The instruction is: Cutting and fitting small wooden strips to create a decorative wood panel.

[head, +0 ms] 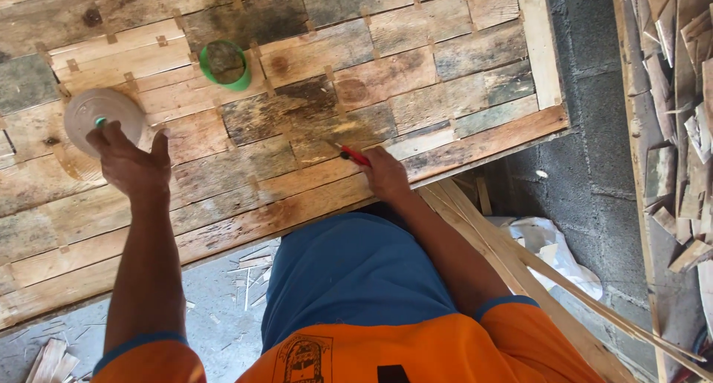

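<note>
The right hand (386,173) has its grip closed on a red-handled brush (350,154), whose long axis points far-left across the plank worktop (416,71). At left, the left hand (132,164) grips a round tin lid (104,116). Farther off sits a green container (224,62).

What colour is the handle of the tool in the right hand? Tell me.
Red, in the head view: handle.

The table (416,79) is a patchwork of wood pieces in brown, tan, grey and near black. A ring (225,64) on it is bright green. The round lid (104,112) is pale tan with a small green spot. The brush (353,155) has a red handle. The shirt (416,349) is orange with blue edges, and the shorts (353,275) are blue.
</note>
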